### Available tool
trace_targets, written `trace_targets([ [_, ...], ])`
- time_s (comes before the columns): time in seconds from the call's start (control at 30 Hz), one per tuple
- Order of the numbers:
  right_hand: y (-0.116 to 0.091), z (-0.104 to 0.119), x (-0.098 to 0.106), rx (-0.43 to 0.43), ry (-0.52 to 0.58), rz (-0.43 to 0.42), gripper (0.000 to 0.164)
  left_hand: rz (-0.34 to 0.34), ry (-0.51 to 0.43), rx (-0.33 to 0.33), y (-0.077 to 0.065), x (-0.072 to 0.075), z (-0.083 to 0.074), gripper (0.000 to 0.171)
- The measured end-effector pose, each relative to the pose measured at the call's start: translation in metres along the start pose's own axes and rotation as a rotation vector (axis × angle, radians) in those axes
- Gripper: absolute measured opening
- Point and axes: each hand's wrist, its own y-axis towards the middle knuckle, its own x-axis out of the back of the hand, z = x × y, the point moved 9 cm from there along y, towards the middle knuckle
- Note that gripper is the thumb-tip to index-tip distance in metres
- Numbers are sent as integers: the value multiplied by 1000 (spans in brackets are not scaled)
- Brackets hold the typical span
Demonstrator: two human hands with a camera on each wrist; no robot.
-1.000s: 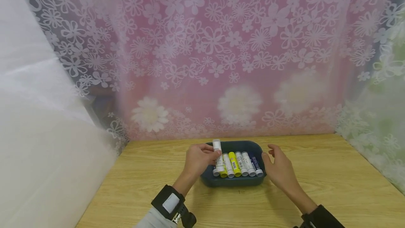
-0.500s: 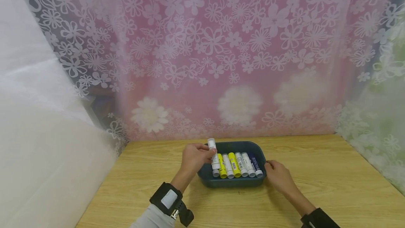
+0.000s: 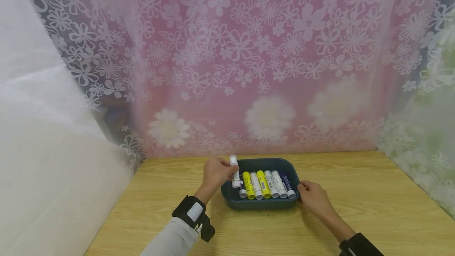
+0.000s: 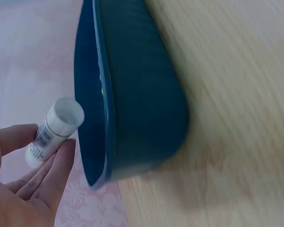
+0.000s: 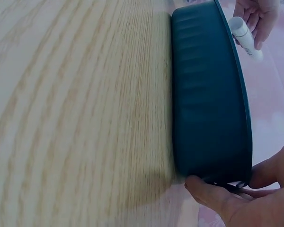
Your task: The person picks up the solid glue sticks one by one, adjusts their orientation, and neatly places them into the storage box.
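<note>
My left hand [image 3: 215, 173] pinches a white glue stick [image 3: 235, 181] between thumb and fingers, holding it tilted over the left end of a dark teal bin [image 3: 263, 205]. In the left wrist view, the glue stick [image 4: 46, 139] shows its round end towards the camera, beside the bin's rim. My right hand [image 3: 314, 197] grips the bin's right end; the right wrist view has its thumb and fingers around that end [image 5: 217, 172]. Inside the bin lies a row of several glue sticks: yellow ones [image 3: 248, 186], white ones [image 3: 256, 187] and a dark blue one [image 3: 288, 188].
The bin stands on a light wood-grain table [image 3: 170, 192], near its back edge. Behind rises a pink flowered curtain [image 3: 227, 70]. White sheeting [image 3: 53, 149] hangs at the left and a pale green flowered one [image 3: 423, 141] at the right.
My left hand has moved left with the glue stick, away from the row. The right hand has lowered from beside the bin and taken hold of its right end. The bin's left end reaches slightly further left.
</note>
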Motion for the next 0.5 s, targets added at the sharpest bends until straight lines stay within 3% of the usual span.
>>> trace_targets([
  [0.1,0,0,0,2,-6,-4,42,23,122,-33,5,-4,-1,21],
  [0.3,1,0,1,-4,-11,-3,42,116,315,-64,12,-19,1,38],
  [0.5,1,0,1,7,-7,1,41,124,451,-94,15,-33,6,41],
])
